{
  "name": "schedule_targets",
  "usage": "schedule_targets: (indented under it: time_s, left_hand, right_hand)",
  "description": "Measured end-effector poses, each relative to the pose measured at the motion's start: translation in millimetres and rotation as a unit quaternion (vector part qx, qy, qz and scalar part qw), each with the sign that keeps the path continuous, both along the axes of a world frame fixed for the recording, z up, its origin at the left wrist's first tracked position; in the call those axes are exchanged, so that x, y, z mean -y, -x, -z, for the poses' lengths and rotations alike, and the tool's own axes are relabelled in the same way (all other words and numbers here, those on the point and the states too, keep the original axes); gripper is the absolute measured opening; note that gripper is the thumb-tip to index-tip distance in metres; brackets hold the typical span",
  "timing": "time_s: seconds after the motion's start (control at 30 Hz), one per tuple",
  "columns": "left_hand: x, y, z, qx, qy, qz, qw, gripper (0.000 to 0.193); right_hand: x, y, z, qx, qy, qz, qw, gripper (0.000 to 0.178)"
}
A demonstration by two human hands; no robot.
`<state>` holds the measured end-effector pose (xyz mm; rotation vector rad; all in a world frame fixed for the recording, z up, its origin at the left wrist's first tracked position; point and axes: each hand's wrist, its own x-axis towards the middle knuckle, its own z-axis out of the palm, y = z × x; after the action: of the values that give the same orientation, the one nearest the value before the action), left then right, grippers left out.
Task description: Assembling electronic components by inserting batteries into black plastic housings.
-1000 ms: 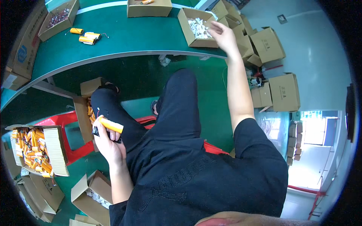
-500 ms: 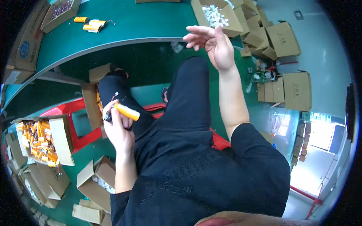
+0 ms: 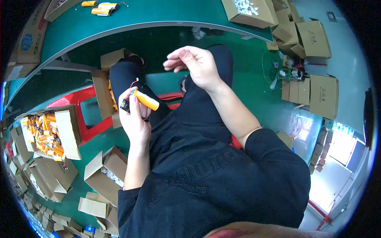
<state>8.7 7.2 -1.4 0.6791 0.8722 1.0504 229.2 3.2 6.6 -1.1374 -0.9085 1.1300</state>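
My left hand (image 3: 135, 125) is closed round an orange cylindrical battery pack (image 3: 147, 100), held over my left thigh. A thin red lead with a small white connector (image 3: 137, 79) sticks up from the pack's end. Against the fingers of the same hand sits a small black block (image 3: 125, 105), whose kind I cannot make out. My right hand (image 3: 198, 67) hovers above my right thigh, up and to the right of the pack. Its fingers are stretched out and hold nothing.
A green worktable (image 3: 166, 12) runs across the far side, bearing several orange packs (image 3: 102, 12) and a carton of white pieces (image 3: 254, 19). At left, a carton (image 3: 69, 131) full of orange packs stands by a red stool (image 3: 82, 115). Open cartons (image 3: 95, 170) lie lower left.
My right hand has come down from the table's edge toward my left hand. The left hand still holds the battery pack, raised slightly. The whole view has shifted a little.
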Motion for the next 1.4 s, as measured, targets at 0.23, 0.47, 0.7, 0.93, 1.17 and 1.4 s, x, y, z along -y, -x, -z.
schedule_targets:
  time_s: [0.23, 0.47, 0.7, 0.93, 1.17, 1.4]
  left_hand:
    - [-1, -7, -1, -0.001, 0.010, -0.015, 1.000, 0.024]
    - [0, -4, 0, -0.001, 0.009, -0.018, 1.000, 0.024]
    - [-2, 2, 3, 0.021, 0.016, -0.016, 1.000, 0.023]
    - [-3, 5, 1, 0.005, 0.022, -0.031, 0.999, 0.025]
    - [-3, 7, 4, 0.016, 0.020, -0.032, 0.999, 0.025]
    - [-3, 8, 6, 0.011, 0.010, -0.036, 0.999, 0.027]
  right_hand:
    - [4, 8, -4, -0.025, 0.045, 0.004, 0.999, 0.031]
    - [9, 11, 27, 0.046, -0.007, 0.029, 0.998, 0.035]
    - [15, 18, 43, -0.273, 0.054, -0.081, 0.957, 0.037]
    - [5, 57, -6, -0.191, 0.163, -0.001, 0.968, 0.048]
    - [9, 51, 11, -0.064, 0.184, 0.027, 0.980, 0.054]
    - [17, 38, 49, -0.308, 0.074, -0.144, 0.938, 0.050]
